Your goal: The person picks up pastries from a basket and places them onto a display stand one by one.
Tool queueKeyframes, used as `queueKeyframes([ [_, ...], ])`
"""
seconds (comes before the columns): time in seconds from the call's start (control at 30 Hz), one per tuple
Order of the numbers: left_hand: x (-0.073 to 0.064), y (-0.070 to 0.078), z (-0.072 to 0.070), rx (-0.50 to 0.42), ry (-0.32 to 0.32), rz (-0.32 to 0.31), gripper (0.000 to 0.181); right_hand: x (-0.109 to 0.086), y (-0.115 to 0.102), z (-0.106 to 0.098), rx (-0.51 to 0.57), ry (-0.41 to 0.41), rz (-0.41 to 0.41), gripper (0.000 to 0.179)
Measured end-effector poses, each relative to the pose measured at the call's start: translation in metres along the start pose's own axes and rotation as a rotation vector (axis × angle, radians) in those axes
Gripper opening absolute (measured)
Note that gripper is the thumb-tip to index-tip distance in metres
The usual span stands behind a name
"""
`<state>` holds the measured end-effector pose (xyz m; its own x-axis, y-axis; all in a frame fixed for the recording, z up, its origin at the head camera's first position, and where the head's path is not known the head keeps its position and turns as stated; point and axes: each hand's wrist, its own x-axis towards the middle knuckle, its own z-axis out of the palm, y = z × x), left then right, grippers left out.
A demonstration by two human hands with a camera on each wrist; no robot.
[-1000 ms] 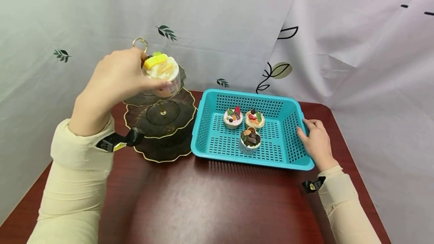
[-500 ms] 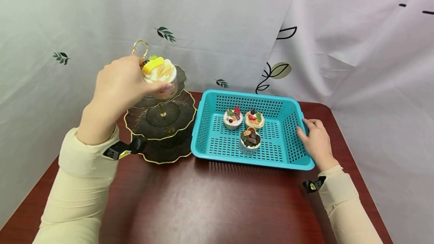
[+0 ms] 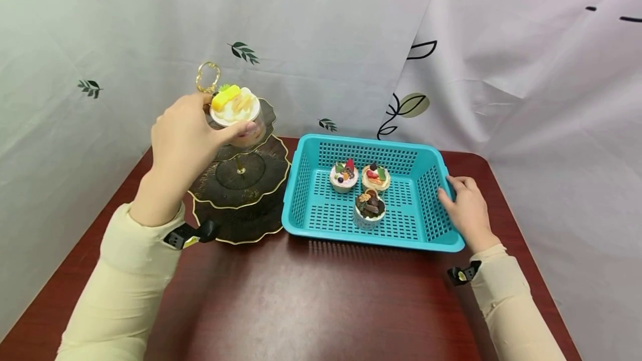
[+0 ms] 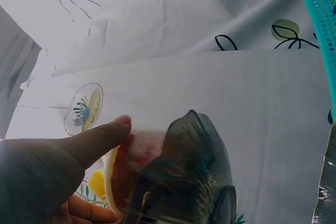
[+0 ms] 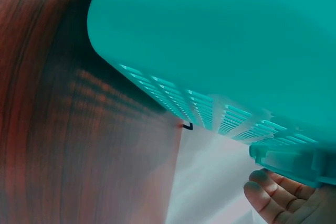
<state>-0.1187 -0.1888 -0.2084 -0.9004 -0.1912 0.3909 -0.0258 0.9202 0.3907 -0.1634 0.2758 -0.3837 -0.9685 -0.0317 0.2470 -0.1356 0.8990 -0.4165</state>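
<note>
My left hand (image 3: 183,135) pinches a clear dessert cup (image 3: 248,133) between thumb and fingers. White cream and yellow fruit pieces top the cup. In the head view it overlaps the top tier of a dark, gold-edged tiered stand (image 3: 271,169). The left wrist view shows the cup (image 4: 139,153) from the side, a dark see-through shape in front of it. At the right end of a turquoise basket (image 3: 351,241), my right hand (image 3: 468,210) holds the rim, thumb on the inner side. Its fingers (image 5: 270,190) show under the rim in the right wrist view.
Inside the basket stand a pink-cream cupcake (image 3: 344,177), a strawberry-topped cupcake (image 3: 376,178) and a chocolate-topped one (image 3: 369,209). Basket and stand are side by side on the dark red table (image 3: 311,299). A pale patterned cloth (image 3: 321,43) hangs behind.
My left hand and wrist have come lower and a little to the right, the dessert cup moving only slightly down. More of the stand's gold ring now shows. The right hand stays at the basket rim.
</note>
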Motion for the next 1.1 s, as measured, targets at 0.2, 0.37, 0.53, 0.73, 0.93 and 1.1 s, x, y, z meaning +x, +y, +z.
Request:
queueKeyframes([
  [0.2, 0.0, -0.005, 0.005, -0.052, 0.012, -0.045, 0.068, 0.0, 0.001, 0.001, 0.0, -0.002, 0.0, 0.051],
  [0.37, 0.001, -0.008, 0.005, -0.082, 0.009, -0.055, 0.075, -0.001, 0.0, 0.001, 0.004, 0.001, 0.009, 0.05],
  [0.53, 0.002, -0.01, 0.005, -0.101, 0.01, -0.056, 0.075, -0.002, -0.002, -0.001, 0.002, -0.002, 0.01, 0.051],
  [0.73, 0.003, -0.013, 0.005, -0.095, 0.001, -0.043, 0.077, -0.002, -0.002, -0.001, -0.006, 0.001, 0.008, 0.05],
  [0.93, 0.003, -0.016, 0.003, -0.073, -0.017, -0.022, 0.076, -0.001, -0.002, -0.002, -0.008, 0.0, 0.008, 0.051],
  [1.1, 0.0, -0.016, 0.001, -0.062, -0.028, -0.027, 0.081, -0.003, -0.003, -0.002, -0.008, -0.008, 0.012, 0.051],
])
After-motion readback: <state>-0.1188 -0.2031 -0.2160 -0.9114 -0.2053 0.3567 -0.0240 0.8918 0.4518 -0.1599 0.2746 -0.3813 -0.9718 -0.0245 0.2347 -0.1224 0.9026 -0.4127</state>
